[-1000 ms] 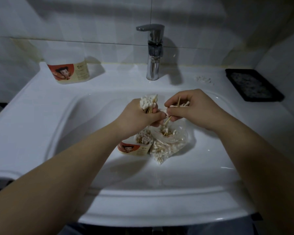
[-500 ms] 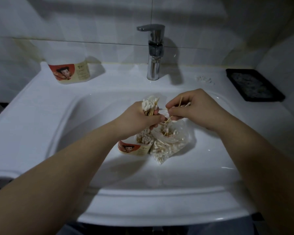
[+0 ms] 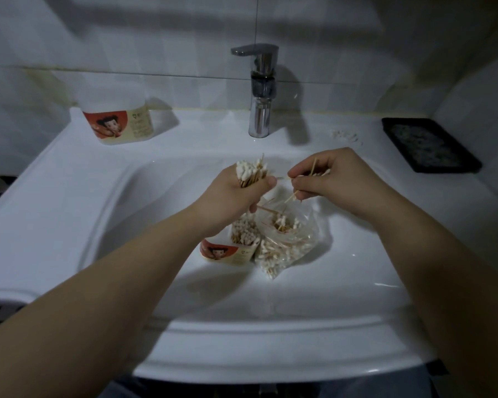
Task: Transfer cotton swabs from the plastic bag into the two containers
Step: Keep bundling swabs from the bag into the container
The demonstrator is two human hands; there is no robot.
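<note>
We see a clear plastic bag (image 3: 295, 239) lying in the sink (image 3: 357, 268), its mouth open upward, holding cotton swabs (image 3: 282, 251) with wooden sticks and white tips. Touching its left side stands the first container (image 3: 230, 252), with a red and cream label, packed with swabs. The second container (image 3: 118, 124), with the same label, stands on the sink's back left edge. Above the bag, the left hand (image 3: 236, 196) grips a thick bundle (image 3: 249, 173), and the right hand (image 3: 337, 182) pinches a few loose swabs (image 3: 311, 175).

Both bare forearms reached forward and converged, the left arm (image 3: 98, 297) from the lower left and the right arm (image 3: 443, 268) from the lower right. The left hand (image 3: 227, 196) was fisted, thumb side up, gripping a bundle of cotton swabs (image 3: 250, 173). The right hand (image 3: 337, 182), knuckles up, pinched a few loose swabs (image 3: 314, 174) between thumb and curled fingertips — just beside the left thumb.
</note>
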